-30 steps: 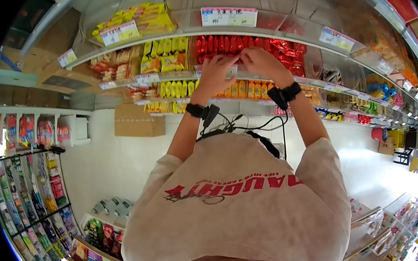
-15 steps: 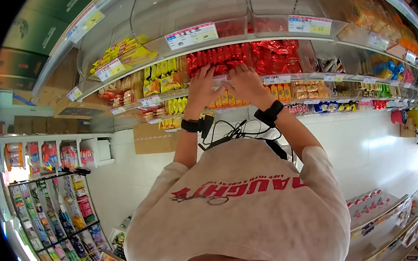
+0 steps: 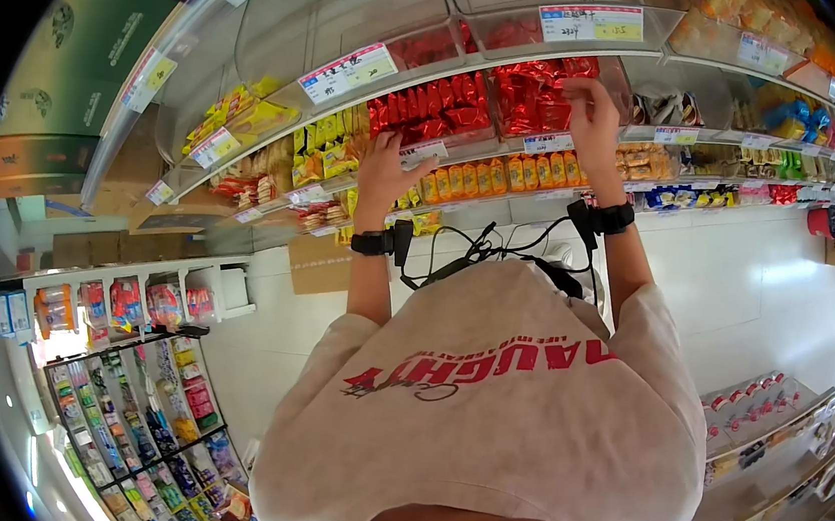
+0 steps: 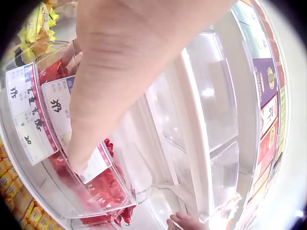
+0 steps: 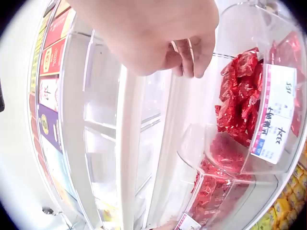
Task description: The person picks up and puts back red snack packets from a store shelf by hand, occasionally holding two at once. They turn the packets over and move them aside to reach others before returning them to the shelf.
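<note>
My left hand [image 3: 382, 179] rests at the front edge of a clear bin of red packets [image 3: 434, 104], thumb spread to the right. In the left wrist view its thumb [image 4: 91, 129] lies across the price label [image 4: 100, 165] on the bin front, and the other fingers are mostly hidden. Beside that bin is a second one with shiny red wrapped packets [image 3: 529, 95]. My right hand [image 3: 594, 127] is raised over its right side. In the right wrist view the fingers [image 5: 189, 57] hang loosely curled beside the red packets [image 5: 242, 91], with nothing visible in them.
Below run rows of orange-yellow packets [image 3: 466, 178]. Yellow packets [image 3: 322, 151] fill the bin to the left. A higher shelf with price labels [image 3: 591, 24] overhangs the red bins. Cables [image 3: 479, 251] hang between the wrists, and a cardboard box [image 3: 320, 264] is on the floor.
The hands were close together at the left red bin and have moved apart. My right hand has gone right to the second red bin; my left has shifted slightly left.
</note>
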{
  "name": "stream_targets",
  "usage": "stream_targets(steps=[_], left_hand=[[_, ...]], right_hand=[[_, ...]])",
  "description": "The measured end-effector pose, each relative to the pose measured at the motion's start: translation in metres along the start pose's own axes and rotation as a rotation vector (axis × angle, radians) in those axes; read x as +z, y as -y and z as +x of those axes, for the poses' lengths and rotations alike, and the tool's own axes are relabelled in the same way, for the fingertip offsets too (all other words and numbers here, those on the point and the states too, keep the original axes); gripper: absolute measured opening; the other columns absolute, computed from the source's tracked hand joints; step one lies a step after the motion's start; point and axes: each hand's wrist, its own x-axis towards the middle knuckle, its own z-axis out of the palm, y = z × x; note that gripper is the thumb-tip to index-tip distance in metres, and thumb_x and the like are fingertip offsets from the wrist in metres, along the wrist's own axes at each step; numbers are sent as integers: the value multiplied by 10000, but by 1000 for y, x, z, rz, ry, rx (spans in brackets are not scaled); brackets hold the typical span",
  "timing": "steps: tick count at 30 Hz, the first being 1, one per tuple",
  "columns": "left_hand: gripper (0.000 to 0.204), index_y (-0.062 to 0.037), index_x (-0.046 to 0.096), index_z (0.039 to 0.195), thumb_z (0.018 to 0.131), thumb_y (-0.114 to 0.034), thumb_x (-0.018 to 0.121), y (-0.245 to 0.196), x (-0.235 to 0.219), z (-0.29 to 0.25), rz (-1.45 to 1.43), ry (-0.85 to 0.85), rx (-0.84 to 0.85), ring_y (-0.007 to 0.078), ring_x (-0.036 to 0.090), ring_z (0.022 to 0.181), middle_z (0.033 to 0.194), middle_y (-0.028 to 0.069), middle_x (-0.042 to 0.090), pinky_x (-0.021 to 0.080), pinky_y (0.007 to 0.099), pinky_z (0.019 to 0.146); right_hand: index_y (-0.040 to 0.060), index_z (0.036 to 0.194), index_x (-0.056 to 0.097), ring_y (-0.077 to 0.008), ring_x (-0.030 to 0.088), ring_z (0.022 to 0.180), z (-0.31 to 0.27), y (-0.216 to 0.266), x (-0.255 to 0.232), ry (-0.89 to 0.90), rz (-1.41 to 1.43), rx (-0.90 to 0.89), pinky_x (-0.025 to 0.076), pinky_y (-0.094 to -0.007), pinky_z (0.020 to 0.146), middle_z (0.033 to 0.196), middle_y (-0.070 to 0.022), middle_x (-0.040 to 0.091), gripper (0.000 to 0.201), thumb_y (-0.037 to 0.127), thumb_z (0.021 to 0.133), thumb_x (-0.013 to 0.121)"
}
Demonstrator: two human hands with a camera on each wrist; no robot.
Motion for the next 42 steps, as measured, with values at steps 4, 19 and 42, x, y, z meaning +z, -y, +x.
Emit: stream_targets(steps=[4, 19, 42], left_hand=[[833, 75, 631, 1279, 818, -609, 746, 1, -1, 5, -51, 38, -26, 393, 580, 1210, 1319, 235, 601, 489, 460, 1006], [970, 40, 498, 1371, 765, -664, 775, -6, -3, 27, 4, 200, -75, 424, 590, 1189, 1368, 282, 533, 489, 494, 978], [375, 22, 675, 1194, 937, -244, 734, -112, -58, 39, -344, 132, 235, 256, 722, 988, 1069, 183, 737, 548, 356, 882]], right_hand=[[31, 1043, 676, -254, 721, 880, -6, -25, -3, -103, 50, 121, 558, -342, 759, 954, -148, 724, 170, -43, 924, 580], [86, 1292, 635, -345, 521, 1315, 62, -114, 92, 223, -705, -430, 495, -569, 986, 1258, -131, 648, 643, 362, 728, 775], [2, 1296, 570, -473, 660, 953, 69, -122, 38, 452, -610, -113, 556, -518, 838, 1028, -290, 685, 545, 186, 810, 732]])
